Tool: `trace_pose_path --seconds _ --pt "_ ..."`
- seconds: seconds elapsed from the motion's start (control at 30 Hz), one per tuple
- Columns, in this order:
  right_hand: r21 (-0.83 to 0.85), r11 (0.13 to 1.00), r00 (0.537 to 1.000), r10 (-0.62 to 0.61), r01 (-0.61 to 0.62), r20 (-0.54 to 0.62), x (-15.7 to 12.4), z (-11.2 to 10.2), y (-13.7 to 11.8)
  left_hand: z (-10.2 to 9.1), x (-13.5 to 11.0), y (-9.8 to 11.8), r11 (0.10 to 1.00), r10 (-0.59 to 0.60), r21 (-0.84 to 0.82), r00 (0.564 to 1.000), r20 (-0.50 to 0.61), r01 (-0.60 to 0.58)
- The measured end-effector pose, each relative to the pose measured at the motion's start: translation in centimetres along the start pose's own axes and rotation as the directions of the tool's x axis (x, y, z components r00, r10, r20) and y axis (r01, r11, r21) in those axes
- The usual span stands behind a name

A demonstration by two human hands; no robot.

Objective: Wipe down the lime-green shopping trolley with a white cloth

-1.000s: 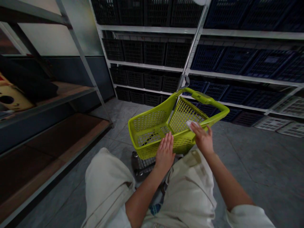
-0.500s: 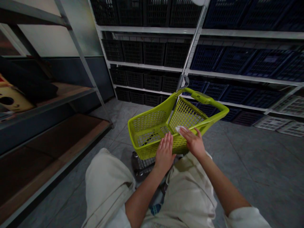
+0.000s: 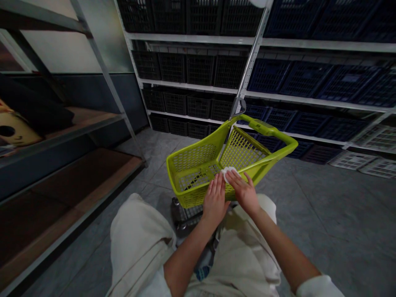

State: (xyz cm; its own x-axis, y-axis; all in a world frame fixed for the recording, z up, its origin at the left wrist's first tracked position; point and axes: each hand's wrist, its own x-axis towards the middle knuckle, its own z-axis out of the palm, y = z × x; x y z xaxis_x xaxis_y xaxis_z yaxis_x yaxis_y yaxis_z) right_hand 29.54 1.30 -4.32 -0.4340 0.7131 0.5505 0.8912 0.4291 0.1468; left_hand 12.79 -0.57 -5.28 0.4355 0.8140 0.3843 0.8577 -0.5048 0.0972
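From the head camera, we look down at a yellow-green shopping basket that sits on a small metal cart, right in front of the person's legs. The left hand lies flat on the near side of the basket with its fingers spread and pointing up, and it seems to be there to keep the basket from sliding or tipping. The right hand is at the top edge of that same side, and its fingers rest on a small white cloth. The cloth is bunched up on the edge of the basket, just beside the left fingertips. I cannot tell if the right fingers pinch it or only press on it. The two hands are very close but do not look clamped together, and nothing else is in them. A thin metal pole rises past the far end of the basket. Behind it, long white shelves hold rows of black crates and blue crates, stacked so that many fit in a small space. More shelves stand on the left, with a yellow box on one board, and the floor is gray tile.
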Motion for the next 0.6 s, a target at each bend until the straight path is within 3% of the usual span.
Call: trace_pose_path --seconds 0.07,0.2,0.27,0.33,0.4,0.5,0.6 --pt "-0.032 0.999 1.000 0.019 -0.018 0.001 -0.1 -0.8 2.4 0.1 0.0 -0.1 1.000 0.000 0.008 1.000 -0.005 0.000" --pt "-0.157 0.960 0.968 0.212 -0.232 -0.134 0.1 -2.3 8.9 0.3 0.0 0.0 1.000 0.003 0.030 1.000 -0.015 -0.002" --pt "-0.181 0.934 0.943 0.276 -0.309 -0.188 0.3 -2.5 10.1 0.4 0.0 0.2 0.999 0.003 0.032 1.000 -0.016 -0.002" --pt "-0.164 0.930 0.936 0.300 -0.330 -0.183 0.4 -2.0 8.8 0.4 0.0 0.4 1.000 -0.003 0.023 1.000 -0.017 0.003" --pt "-0.111 0.950 0.951 0.279 -0.294 -0.132 0.5 -1.2 5.7 0.3 0.1 0.5 1.000 -0.010 0.009 1.000 -0.022 0.010" --pt "0.007 0.987 0.986 0.160 -0.160 -0.048 0.6 -0.1 0.5 0.3 0.0 0.4 1.000 -0.012 0.001 1.000 -0.025 0.012" --pt "0.073 0.996 0.999 0.041 -0.040 -0.010 0.7 0.0 -1.0 0.2 -0.1 0.1 1.000 -0.017 0.016 1.000 -0.013 0.017"
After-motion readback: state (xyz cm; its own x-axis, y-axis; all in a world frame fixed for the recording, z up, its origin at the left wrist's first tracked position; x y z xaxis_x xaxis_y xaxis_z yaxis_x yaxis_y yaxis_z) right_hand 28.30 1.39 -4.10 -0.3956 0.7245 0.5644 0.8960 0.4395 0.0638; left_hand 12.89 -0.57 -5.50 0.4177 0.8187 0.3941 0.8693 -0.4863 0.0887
